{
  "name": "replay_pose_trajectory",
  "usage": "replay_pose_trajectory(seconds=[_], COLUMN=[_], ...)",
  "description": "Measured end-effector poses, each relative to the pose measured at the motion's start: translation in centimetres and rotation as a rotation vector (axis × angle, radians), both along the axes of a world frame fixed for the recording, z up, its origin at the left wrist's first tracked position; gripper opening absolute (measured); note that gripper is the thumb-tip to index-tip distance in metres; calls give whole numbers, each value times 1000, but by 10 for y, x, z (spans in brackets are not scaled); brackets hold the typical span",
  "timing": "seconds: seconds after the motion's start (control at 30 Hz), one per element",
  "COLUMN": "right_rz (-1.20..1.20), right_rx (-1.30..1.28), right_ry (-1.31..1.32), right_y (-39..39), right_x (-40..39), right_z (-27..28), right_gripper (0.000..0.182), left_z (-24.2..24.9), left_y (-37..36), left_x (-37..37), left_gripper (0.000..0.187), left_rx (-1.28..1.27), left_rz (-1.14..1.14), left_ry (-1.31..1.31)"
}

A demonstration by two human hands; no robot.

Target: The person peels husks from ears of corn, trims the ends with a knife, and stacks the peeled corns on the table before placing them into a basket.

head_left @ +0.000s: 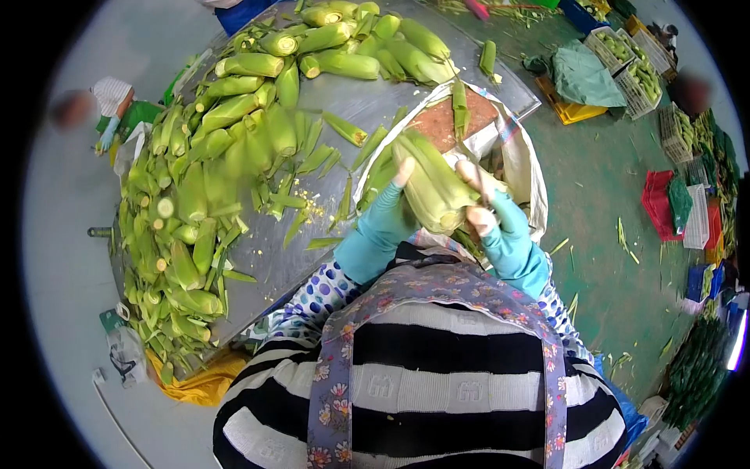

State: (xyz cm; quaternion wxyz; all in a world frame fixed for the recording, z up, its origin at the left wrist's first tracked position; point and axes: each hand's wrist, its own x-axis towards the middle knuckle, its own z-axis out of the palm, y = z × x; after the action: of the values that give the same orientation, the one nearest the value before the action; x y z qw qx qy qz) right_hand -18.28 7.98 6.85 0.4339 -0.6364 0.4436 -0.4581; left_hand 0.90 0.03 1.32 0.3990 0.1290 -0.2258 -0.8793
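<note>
I am holding a corn cob in its green husk above the white sack at the counter's right edge. My left hand is gripping the cob's left side, and my right hand is pinching the cut end. I judge I'm in the husking step; next calls for peeling leaves clear.

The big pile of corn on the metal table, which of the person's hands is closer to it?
Left. The left hand holds the corn ear on the side facing the corn pile. The right hand grips the ear's far side, away from the pile, over the white sack.
</note>
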Motion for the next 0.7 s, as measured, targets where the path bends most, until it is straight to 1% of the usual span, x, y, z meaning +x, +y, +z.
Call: replay_pose_trajectory(seconds=[0.03,0.07,0.1,0.13,0.17,0.2,0.23,0.27,0.33,0.37,0.4,0.47,0.5,0.53,0.57,0.67,0.7], right_rz=[-96,-150,-214,-240,-292,-303,-312,-313,-248,-221,-165,-161,-143,-143,-118,-129,-172], right_rx=[46,159,265,243,230,273,317,318,274,89,38,238,263,261,411,481,504], right_ry=[-56,-166,-286,-317,-295,-270,-245,-245,-265,-248,-69,-95,264,266,-12,-317,-360], right_y=[-1,-1,-3,-11,-9,-10,-11,-12,-18,-26,-33,-35,-37,-38,-39,-38,-37], right_x=[-1,-3,-2,-16,-27,-32,-36,-38,-38,-33,-34,-14,-21,-23,-25,-24,-24], right_z=[2,8,18,-5,-22,-19,-14,-10,-4,-19,-21,-17,-22,-26,-30,-47,-47], right_gripper=[52,54,57,57,56,59,61,61,65,71,74,72,63,63,57,21,20], left_z=[-1,-2,-4,-7,-10,-8,-6,-3,11,20,15,-1,18,15,10,6,6], left_y=[5,7,6,4,2,0,-6,-7,-9,-3,-1,1,5,4,2,4,5], left_x=[0,0,0,3,9,11,11,12,10,1,-3,-6,-8,-8,-7,0,2], left_gripper=[72,69,64,64,63,62,65,65,68,68,68,68,73,73,75,79,81], left_rx=[41,83,94,92,17,-57,-72,-71,-273,-274,-277,-379,-354,-355,-372,-372,-376], left_rz=[33,64,72,72,90,110,143,141,128,200,192,79,11,13,-7,-46,-56], left_ry=[-44,-88,-12,-12,-82,-152,-217,-217,-489,-493,-494,-605,-533,-531,-546,-545,-569])
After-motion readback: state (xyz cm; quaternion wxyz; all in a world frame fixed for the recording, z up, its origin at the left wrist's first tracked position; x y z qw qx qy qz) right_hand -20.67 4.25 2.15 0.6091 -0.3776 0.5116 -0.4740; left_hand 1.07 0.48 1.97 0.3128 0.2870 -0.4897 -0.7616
